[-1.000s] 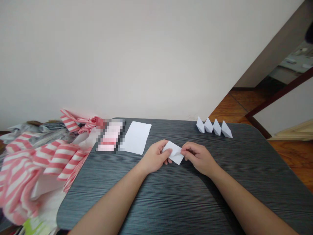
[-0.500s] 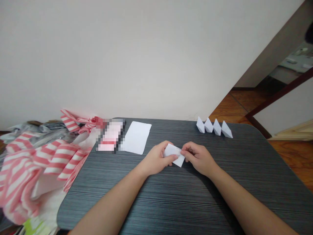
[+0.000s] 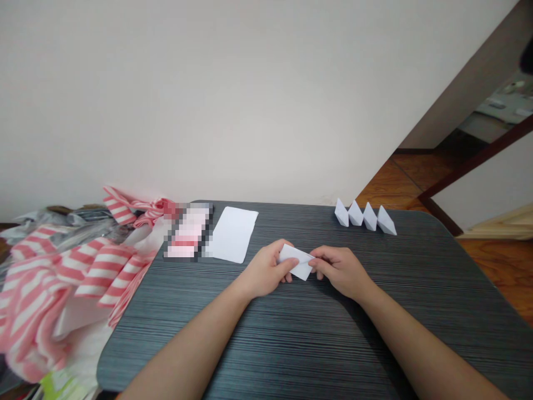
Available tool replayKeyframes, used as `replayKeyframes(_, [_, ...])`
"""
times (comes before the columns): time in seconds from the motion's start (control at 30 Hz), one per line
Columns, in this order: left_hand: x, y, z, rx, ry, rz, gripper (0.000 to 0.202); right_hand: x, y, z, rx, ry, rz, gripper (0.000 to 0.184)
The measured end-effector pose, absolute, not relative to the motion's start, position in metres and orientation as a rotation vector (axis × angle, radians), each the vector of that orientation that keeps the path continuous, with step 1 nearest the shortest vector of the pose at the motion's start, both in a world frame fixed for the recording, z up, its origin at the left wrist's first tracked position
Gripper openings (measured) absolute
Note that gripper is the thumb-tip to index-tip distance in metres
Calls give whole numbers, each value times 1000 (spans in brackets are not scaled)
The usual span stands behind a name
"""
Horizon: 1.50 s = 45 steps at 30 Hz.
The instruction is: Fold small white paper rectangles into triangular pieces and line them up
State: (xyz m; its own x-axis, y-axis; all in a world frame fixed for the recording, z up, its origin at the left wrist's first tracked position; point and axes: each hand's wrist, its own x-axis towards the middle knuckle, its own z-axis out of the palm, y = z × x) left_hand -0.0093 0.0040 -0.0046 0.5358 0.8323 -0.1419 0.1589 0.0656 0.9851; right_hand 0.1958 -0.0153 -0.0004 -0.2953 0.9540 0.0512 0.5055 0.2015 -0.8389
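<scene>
A small folded piece of white paper [image 3: 300, 269] is held between my two hands, just over the middle of the table. My left hand [image 3: 268, 270] grips its left end, thumb on top and fingers underneath. At the paper's right corner, my right hand [image 3: 339, 269] pinches the edge between thumb and fingertips. The fingers below the paper are partly hidden. Several folded white paper shapes [image 3: 370, 216] with pointed tips stand in a row at the back right. White paper sheets [image 3: 235, 233] lie flat at the back left.
The dark wood-grain table [image 3: 266, 344] has rounded corners and stands against a pale wall [image 3: 250, 100]. A blurred-out pink and dark object [image 3: 188, 230] lies left of the sheets. Red-and-white striped cloth [image 3: 100, 264] is heaped beside the table's left edge.
The folded paper has tilted, and its lower edge sits a little higher. My right hand has shifted slightly down at the paper's right corner. My left hand keeps its grip.
</scene>
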Motion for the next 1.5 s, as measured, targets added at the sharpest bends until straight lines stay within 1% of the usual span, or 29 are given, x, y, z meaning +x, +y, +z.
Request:
replayKeyframes(0.27, [-10, 4, -5, 1562, 944, 618, 19, 194, -16, 2, -1384, -1887, 969, 19])
replayKeyframes(0.47, [-11, 4, -4, 1612, 963, 592, 21, 193, -17, 0, -1416, -1864, 984, 23])
replayKeyframes(0.63, [-10, 4, -3, 1596, 966, 597, 20, 194, -16, -4, -1389, -1826, 1051, 26])
replayKeyframes(0.8, [-10, 4, -2, 1560, 979, 621, 19, 198, -15, -7, -1317, -1739, 1119, 34])
replayKeyframes(1.0, [-10, 4, 0, 1554, 977, 628, 21, 196, -15, -5, -1368, -1810, 1100, 22])
replayKeyframes(1.27, [-9, 3, -2, 1538, 985, 646, 21, 194, -16, -3, -1379, -1777, 1168, 24])
replayKeyframes(1.5, [-9, 4, -3, 1531, 980, 649, 20, 194, -16, -1, -1369, -1822, 1147, 23])
